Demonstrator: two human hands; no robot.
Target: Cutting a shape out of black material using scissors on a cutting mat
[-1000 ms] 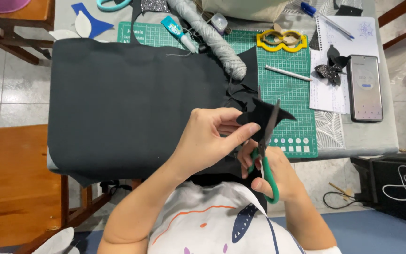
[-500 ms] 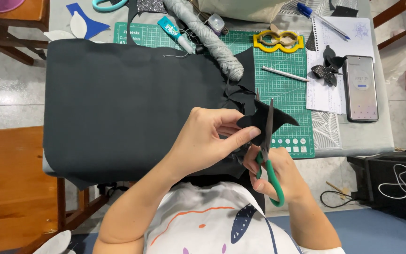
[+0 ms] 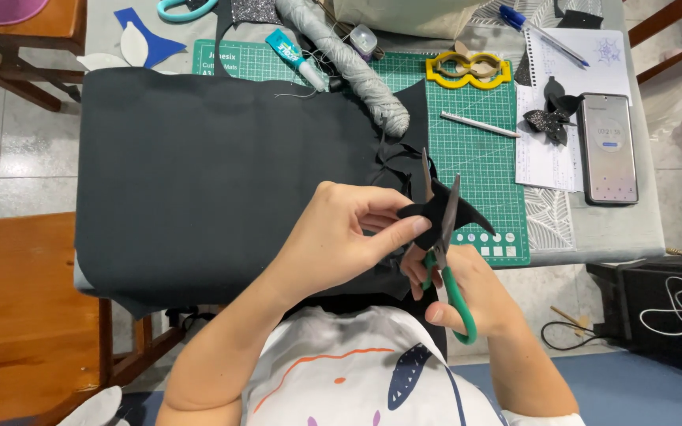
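Observation:
My left hand (image 3: 349,237) pinches a small black felt shape (image 3: 467,214) at its left side, holding it above the edge of the green cutting mat (image 3: 479,162). My right hand (image 3: 459,288) grips green-handled scissors (image 3: 445,260). Their blades stand apart and straddle the black shape from below. A large sheet of black felt (image 3: 215,173) covers most of the table to the left of both hands, with ragged cut edges near the scissors.
On the mat's far side lie a grey wrapped roll (image 3: 349,59), a teal glue tube (image 3: 294,55), a yellow template (image 3: 467,71) and a white pencil (image 3: 479,125). A phone (image 3: 608,146), glittery black bow (image 3: 550,118) and notebook (image 3: 566,95) sit right. Wooden chair (image 3: 17,315) left.
The scissor blades have spread apart around the black shape, and my left hand has turned the piece slightly. Both hands stay in the same spot.

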